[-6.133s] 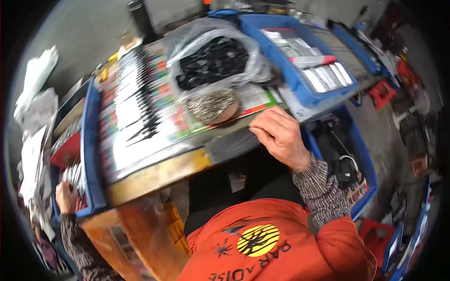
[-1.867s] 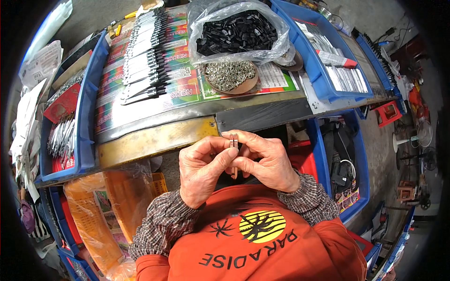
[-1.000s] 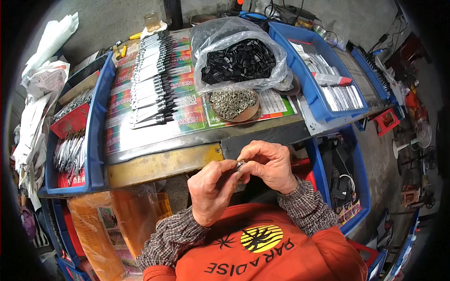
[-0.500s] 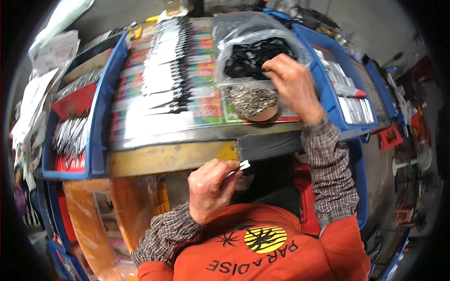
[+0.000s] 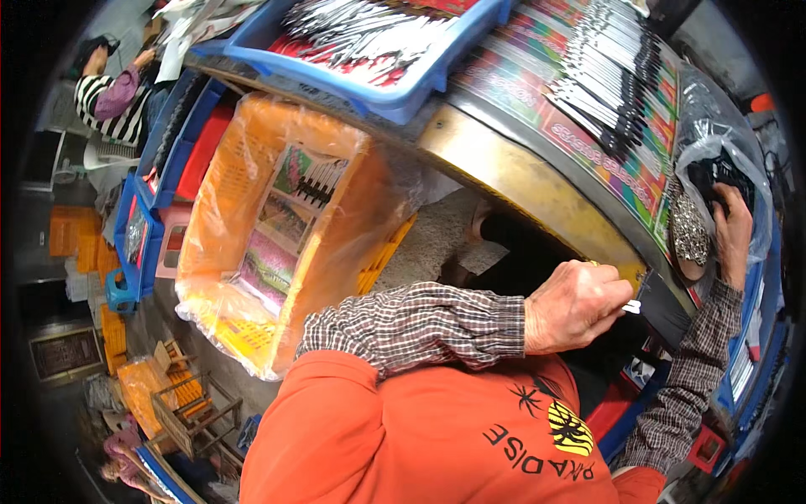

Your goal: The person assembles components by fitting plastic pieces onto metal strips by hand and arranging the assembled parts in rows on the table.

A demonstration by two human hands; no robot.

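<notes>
My left hand (image 5: 579,307) is closed in front of the table's edge. Between its thumb and fingers sticks out the end of a slim white piece (image 5: 632,307); the fist hides the rest. At the right, my right hand (image 5: 735,231) reaches to the mouth of a clear plastic bag (image 5: 758,193). Its fingertips are curled down at small black plastic pieces (image 5: 714,172) inside; what they pinch cannot be made out. Beside this hand lies a heap of small silvery metal parts (image 5: 690,231). Slim white sticks with black ends (image 5: 604,76) lie in an overlapping row on colourful printed sheets (image 5: 579,139).
A blue tray (image 5: 411,97) full of thin sticks stands at the table's left. Below it is an orange basket (image 5: 336,244) lined with clear plastic, holding printed cards. Stacked blue bins (image 5: 143,218) and a wooden stool (image 5: 197,412) are further left. Another person in stripes (image 5: 109,101) sits beyond.
The view has swung left, so the table has shifted up and right and more of the orange basket shows. My left hand still grips the white piece; my right hand stays at the bag.
</notes>
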